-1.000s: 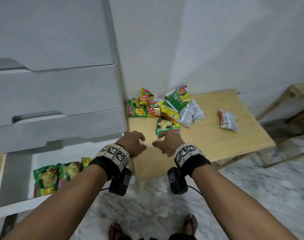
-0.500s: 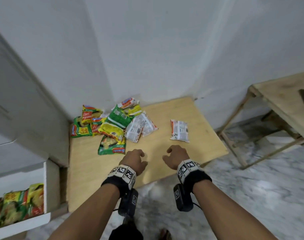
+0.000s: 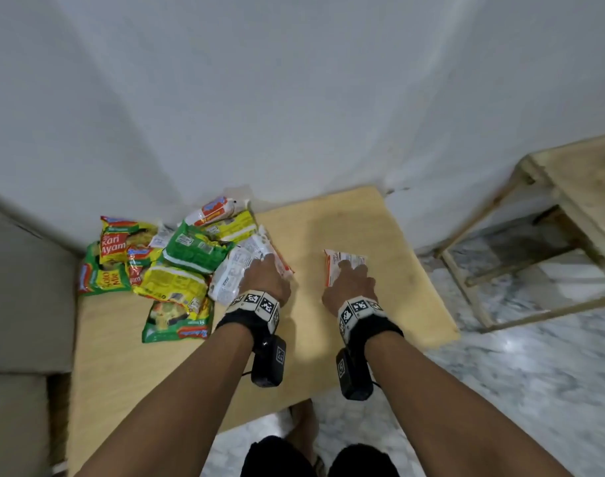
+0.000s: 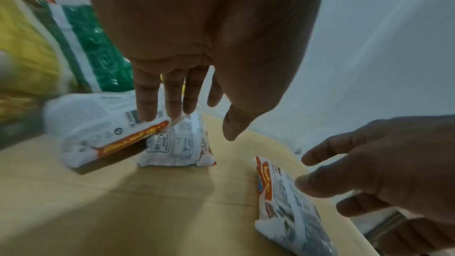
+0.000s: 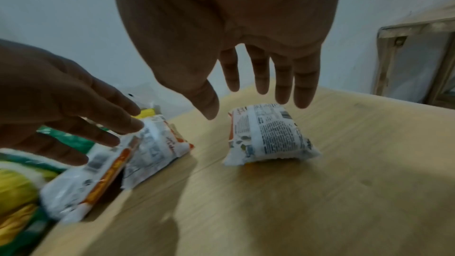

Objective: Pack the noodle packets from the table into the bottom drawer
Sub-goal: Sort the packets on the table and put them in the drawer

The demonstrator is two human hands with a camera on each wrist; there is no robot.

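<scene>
Two hands now over packets vs hovering short of them 0.5 s ago: my left hand (image 3: 267, 277), fingers straight, touches the white packets (image 4: 103, 127) at pile (image 3: 177, 266) edge; right hand (image 3: 351, 287), spread wide, over lone white packet (image 5: 268, 133) on surface (image 3: 380, 235). Pickup starting, I reckon. Bottom drawer out of view now; contents unknown.

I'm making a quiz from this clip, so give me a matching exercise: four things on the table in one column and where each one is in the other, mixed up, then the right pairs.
Things
1. lone white packet
2. Kari Ayam packet
3. left hand
4. green packet with a noodle picture

Places
A. at the pile's near edge
B. fingertips on the white packets at the pile's right edge
C. apart from the pile, under the right hand
D. at the pile's far left, by the wall

Pairs: 1-C, 2-D, 3-B, 4-A
</scene>
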